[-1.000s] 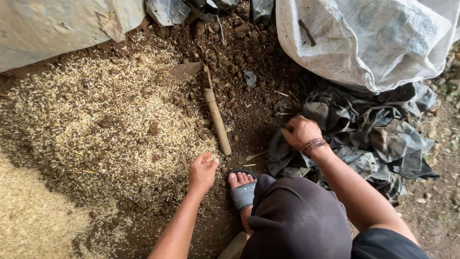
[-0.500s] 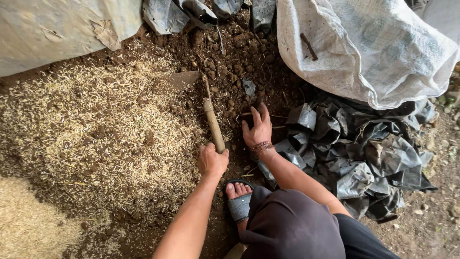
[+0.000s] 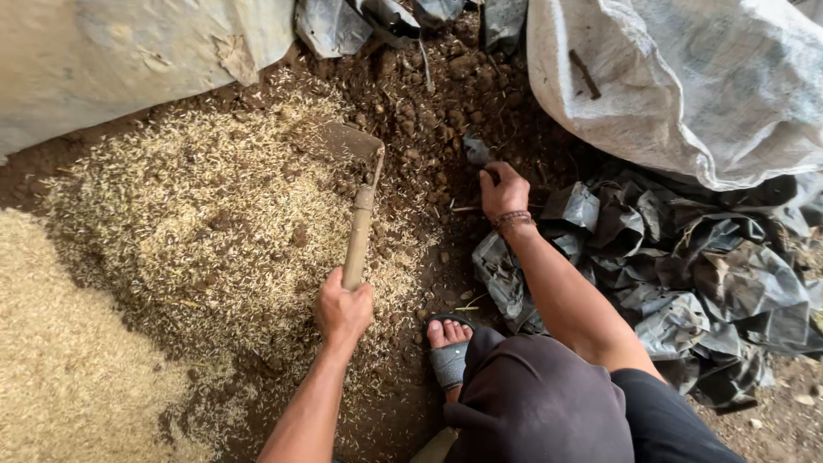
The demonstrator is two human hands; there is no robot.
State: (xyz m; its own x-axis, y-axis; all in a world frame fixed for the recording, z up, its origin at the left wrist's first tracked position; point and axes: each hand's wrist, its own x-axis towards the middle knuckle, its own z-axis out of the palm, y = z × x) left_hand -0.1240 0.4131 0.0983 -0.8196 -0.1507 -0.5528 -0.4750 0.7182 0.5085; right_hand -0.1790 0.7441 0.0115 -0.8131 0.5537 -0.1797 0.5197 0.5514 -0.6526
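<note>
The left hand [image 3: 343, 310] is wrapped in a tight grip around the lower end of the hoe handle [image 3: 358, 236], fingers curled fully round the wood with the thumb on top. The handle is a short, pale brown wooden shaft, worn and dusted with dirt, running up and slightly right from the fist. At its far end sits the hoe blade [image 3: 343, 141], a flat, dull brown metal plate smeared with soil, lying tilted on the ground where the husk pile meets the dark earth. A thin metal neck joins blade and handle.

The right hand [image 3: 503, 190] reaches forward onto the soil [image 3: 446, 103], fingers bent and pinched narrowly on a small dark scrap at the edge of the crumpled black plastic bags [image 3: 686, 274]; whether it truly holds the scrap cannot be told. A beaded bracelet [image 3: 513, 219] circles the wrist.

The husk pile [image 3: 189, 231] is a spread of pale straw-coloured rice husks mixed with brown crumbs of earth, covering the ground left of the hoe. Further left lies a denser, yellower heap [image 3: 60, 360] of finer husk.

A large white woven sack [image 3: 686, 86] bulges at the upper right, a small stick resting on it. Another pale sack [image 3: 111, 51] lies along the top left. The person's foot in a grey sandal [image 3: 448, 360] stands on the dirt just right of the left hand, near the dark-clothed knee.
</note>
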